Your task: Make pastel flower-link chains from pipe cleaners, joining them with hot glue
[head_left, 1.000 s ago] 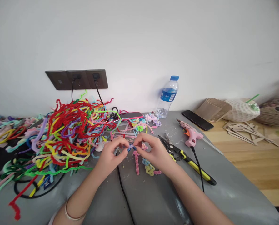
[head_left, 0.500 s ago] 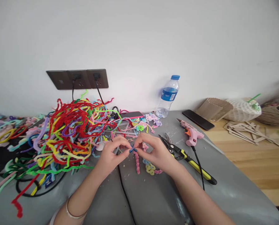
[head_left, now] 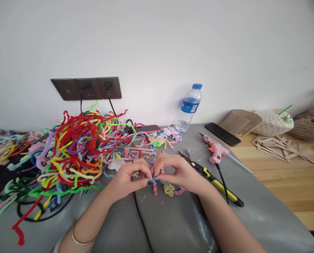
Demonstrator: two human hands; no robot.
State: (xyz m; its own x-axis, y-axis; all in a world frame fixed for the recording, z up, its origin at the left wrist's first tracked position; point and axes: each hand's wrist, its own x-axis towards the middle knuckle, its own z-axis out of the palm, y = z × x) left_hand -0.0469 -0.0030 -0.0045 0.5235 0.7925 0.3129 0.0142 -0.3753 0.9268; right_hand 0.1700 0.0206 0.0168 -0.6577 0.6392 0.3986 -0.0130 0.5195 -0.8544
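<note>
My left hand (head_left: 133,177) and my right hand (head_left: 172,172) meet over the grey table, thumb and fingertips pinched together. Between them is a small blue piece (head_left: 153,179), seemingly bent pipe cleaner, mostly covered by the fingertips. Just below and behind the fingers lies a pink twisted pipe cleaner strip (head_left: 155,190). Beside my right hand, a yellow pipe cleaner flower (head_left: 168,189) joins blue and pink pieces in a chain, partly hidden by that hand.
A tangled pile of coloured pipe cleaners (head_left: 80,144) covers the left. Yellow-black pliers (head_left: 217,182), a pink glue gun (head_left: 217,153) and a black phone (head_left: 222,134) lie right. A water bottle (head_left: 188,109) stands by the wall. A black cable (head_left: 139,211) runs towards me.
Both hands have moved slightly down and nearer the pink strip, still pinching the blue piece. More of the blue piece shows between the fingertips.
</note>
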